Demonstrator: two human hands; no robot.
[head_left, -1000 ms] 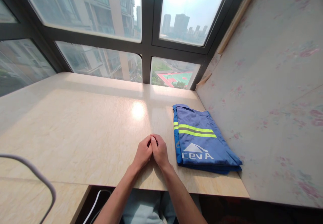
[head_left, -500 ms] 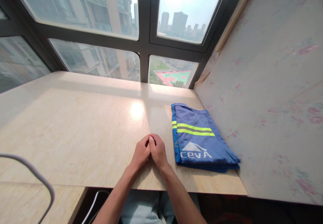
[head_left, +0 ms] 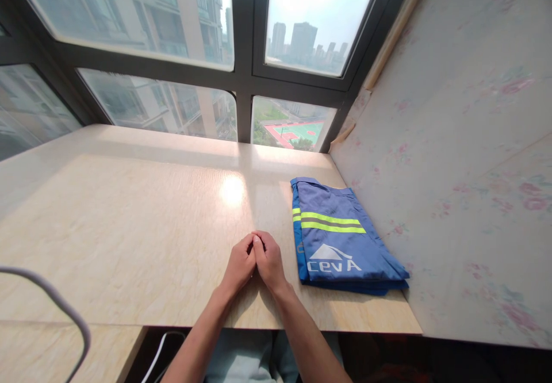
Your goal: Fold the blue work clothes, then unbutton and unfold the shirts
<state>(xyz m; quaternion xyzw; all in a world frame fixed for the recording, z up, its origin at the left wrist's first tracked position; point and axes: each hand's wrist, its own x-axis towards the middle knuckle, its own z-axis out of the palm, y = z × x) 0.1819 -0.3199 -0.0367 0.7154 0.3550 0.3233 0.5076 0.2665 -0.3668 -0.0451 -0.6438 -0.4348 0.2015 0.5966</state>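
Note:
My left hand (head_left: 240,260) and my right hand (head_left: 268,256) rest together on the tabletop, fingers curled in and thumbs side by side. Both are closed, and no object shows in either. To the right of my right hand, apart from it, lies a flat stack of folded blue work clothes (head_left: 330,245). The top garment has a yellow-green and grey reflective stripe and a white "CEVA" logo. A brighter blue garment shows along the left and lower edges beneath it.
The marble-patterned table (head_left: 142,228) runs up to dark window frames (head_left: 244,84). On the right stands a wall (head_left: 466,170) with floral paper. A grey cable (head_left: 56,297) arches over the left corner, and a white cord (head_left: 157,354) hangs below the edge.
The view has shifted very slightly. My hands stay together in the same pose, and the folded clothes have not moved.

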